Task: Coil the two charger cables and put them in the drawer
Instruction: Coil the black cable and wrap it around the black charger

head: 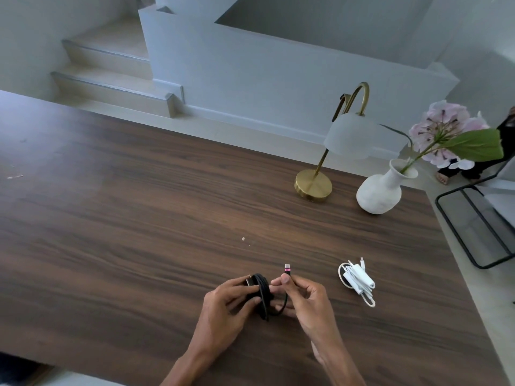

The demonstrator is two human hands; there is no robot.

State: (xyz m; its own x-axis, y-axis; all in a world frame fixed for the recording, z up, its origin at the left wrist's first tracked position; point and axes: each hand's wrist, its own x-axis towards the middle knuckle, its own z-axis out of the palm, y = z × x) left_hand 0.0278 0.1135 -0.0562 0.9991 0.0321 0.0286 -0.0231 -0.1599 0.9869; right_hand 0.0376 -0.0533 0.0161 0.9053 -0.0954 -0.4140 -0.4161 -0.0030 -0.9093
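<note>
The left grip (225, 305), a bare hand, is holding the black cable (263, 296), which is standing as an upright coil just above the bench (139, 218). Its thumb and fingers are curling round the coil's left side. A dark block under the thumb is possibly the cable's other plug, though it is too small to be sure.

The right grip (302, 296) is pinching the cable's free end between thumb and forefinger, just below the plug (287, 268). The plug is pointing up and away, showing a pink band under a metal tip. A short loose loop is running from that pinch down into the bottom of the coil. The other right fingers are lying curled beneath, near the coil's right side. Both hands are working close to the bench's near edge.

The white cable (358, 282) is lying on the bench, right of the right grip and apart from it. It is bundled, with turns wrapped across its middle and a plug sticking out at the far end.

Farther back, a brass lamp (313, 186) with a frosted shade is standing beside a white vase (380, 192) holding a pink flower (446, 126). A black frame (457, 235) is sitting off the bench's right edge, and steps (111, 84) are rising beyond the far edge.
</note>
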